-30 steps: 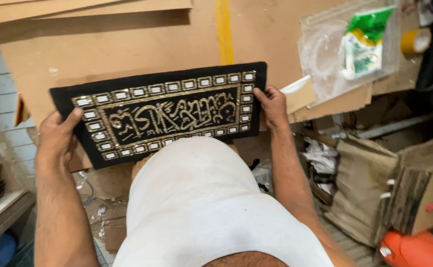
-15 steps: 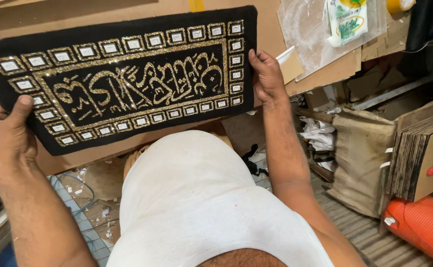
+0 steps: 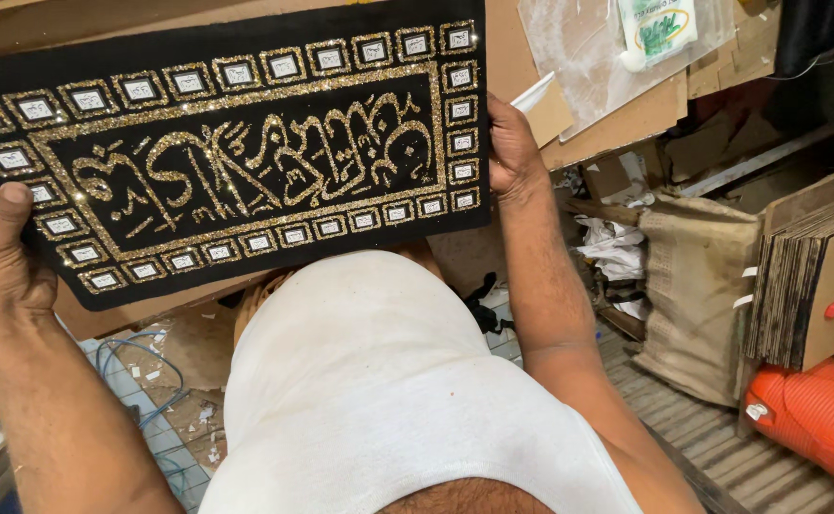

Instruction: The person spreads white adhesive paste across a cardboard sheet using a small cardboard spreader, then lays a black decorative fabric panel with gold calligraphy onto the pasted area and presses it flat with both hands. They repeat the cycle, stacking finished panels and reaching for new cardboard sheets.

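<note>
At nine o'clock my left hand (image 3: 3, 252) is clamped on the left end of a black panel (image 3: 236, 157), thumb lying over its face and the other fingers hidden behind it. The panel is long and dark, covered in gold glitter script inside a border of small silver-and-gold squares, and I hold it up, tilted slightly, across the upper half of my view. Behind it sits a counter (image 3: 522, 48) of bare brown board, with a clear plastic sheet (image 3: 579, 57) and a green-and-white packet (image 3: 660, 29) at one o'clock. At two o'clock my right hand (image 3: 512, 148) grips the panel's right edge, thumb in front and fingers curled behind. Below, at six o'clock, my white shirt (image 3: 379, 381) fills the middle. The tiled floor (image 3: 165, 428) at seven o'clock carries scraps and a blue wire. At three o'clock stand a burlap sack (image 3: 693, 286), stacked cardboard sheets (image 3: 803, 276) and an orange ribbed container (image 3: 817, 419).
</note>
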